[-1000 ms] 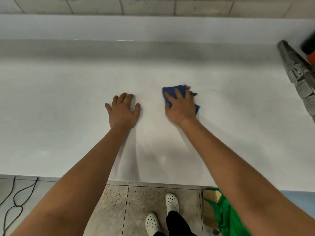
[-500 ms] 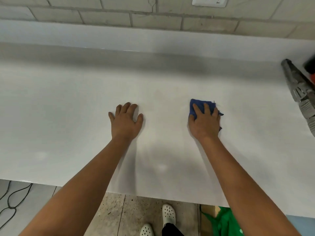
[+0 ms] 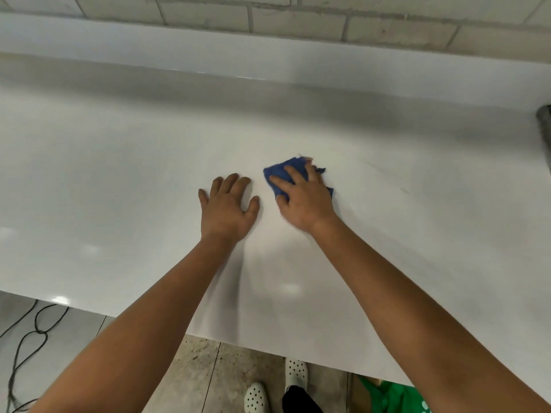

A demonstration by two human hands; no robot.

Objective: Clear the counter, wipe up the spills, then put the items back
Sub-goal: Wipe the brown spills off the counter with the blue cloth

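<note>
Under your palms the counter (image 3: 125, 180) is smooth and glossy white, throwing back soft spots of light. The rag (image 3: 281, 175) under your right hand (image 3: 304, 201) is blue cloth, frayed at its edge. Behind, the wall tiles (image 3: 298, 23) look matt and faintly mottled; the floor (image 3: 226, 380) below is speckled stone.

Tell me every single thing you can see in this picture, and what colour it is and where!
small crumpled blue cloth: one, blue, on the counter under the right hand
smooth white counter: one, white, fills the middle
pale brick wall: one, light grey, along the top
thin dark cable: one, dark, on the floor at lower left
speckled floor tiles: several, grey-brown, below the counter edge
green fabric item: one, green, bottom right
white perforated clogs: two, white, bottom centre
dark grey object: one, at the right edge, blurred
left hand: flat on the counter
right hand: pressing the cloth
</note>
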